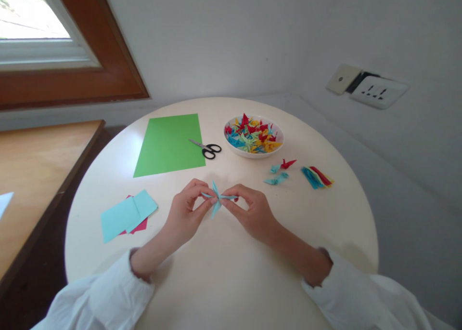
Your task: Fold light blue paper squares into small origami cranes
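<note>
My left hand (187, 209) and my right hand (250, 210) meet over the middle of the round cream table (224, 282). Both pinch a small light-blue folded paper figure (217, 198), one hand on each side, with its points sticking up and down between my fingertips. The figure is held just above the tabletop. White sleeves cover both my forearms.
A green sheet (169, 144) lies at the back left with black-handled scissors (207, 149) beside it. A white bowl (253, 136) holds several coloured folded figures. Loose folded pieces (280, 171) and coloured paper strips (317, 177) lie at right. Blue and red paper squares (127, 215) lie at left. A wooden desk (32, 176) stands further left.
</note>
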